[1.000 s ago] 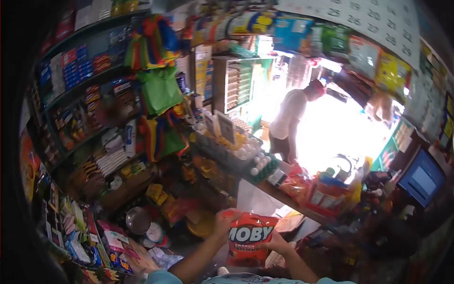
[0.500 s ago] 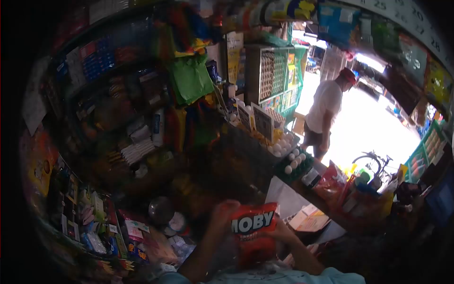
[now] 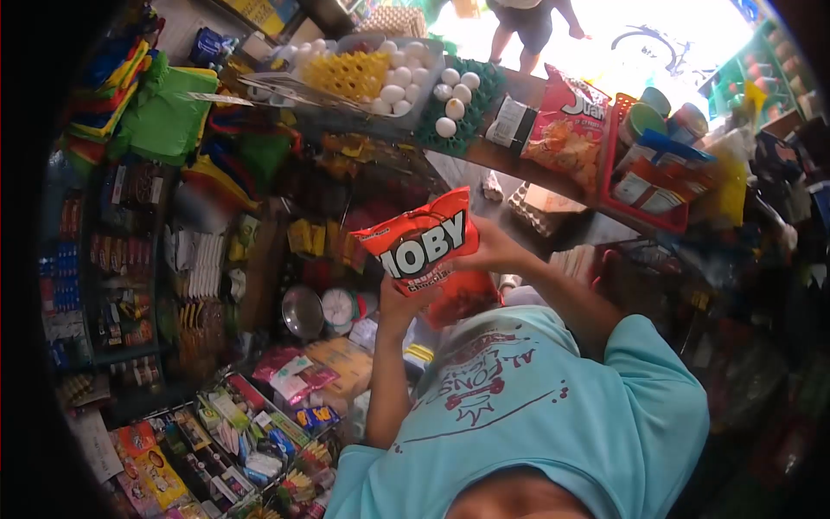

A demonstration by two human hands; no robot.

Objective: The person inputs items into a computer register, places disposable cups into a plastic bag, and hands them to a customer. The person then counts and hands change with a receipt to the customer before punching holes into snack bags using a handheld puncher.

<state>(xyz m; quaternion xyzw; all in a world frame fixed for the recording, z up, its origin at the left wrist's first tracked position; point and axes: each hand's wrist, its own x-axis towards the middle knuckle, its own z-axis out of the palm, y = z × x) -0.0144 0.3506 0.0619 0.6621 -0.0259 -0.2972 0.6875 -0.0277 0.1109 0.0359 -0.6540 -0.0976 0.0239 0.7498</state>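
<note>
A red Moby snack bag (image 3: 430,251) is held in front of my light blue shirt, its printed front facing up and slightly tilted. My left hand (image 3: 403,303) grips its lower left side from below. On the right side, my right hand (image 3: 497,248) is closed round the bag's edge. Beyond the bag, on the counter, lie another red snack bag (image 3: 568,130), a green tray (image 3: 477,117) with white eggs, and a plastic tub (image 3: 430,95) of eggs with a yellow tray in it.
A red basket (image 3: 670,219) of packets and jars stands at the counter's right. Past the counter are a person's legs (image 3: 525,35) and a bicycle (image 3: 644,39). Packed shelves (image 3: 127,353) line the left. A metal bowl (image 3: 303,311) and boxed goods sit lower left.
The view has tipped down, showing my shirt and the counter closer. Both hands still hold the bag, which now appears higher in view and tilted. The person outside shows only from the waist down.
</note>
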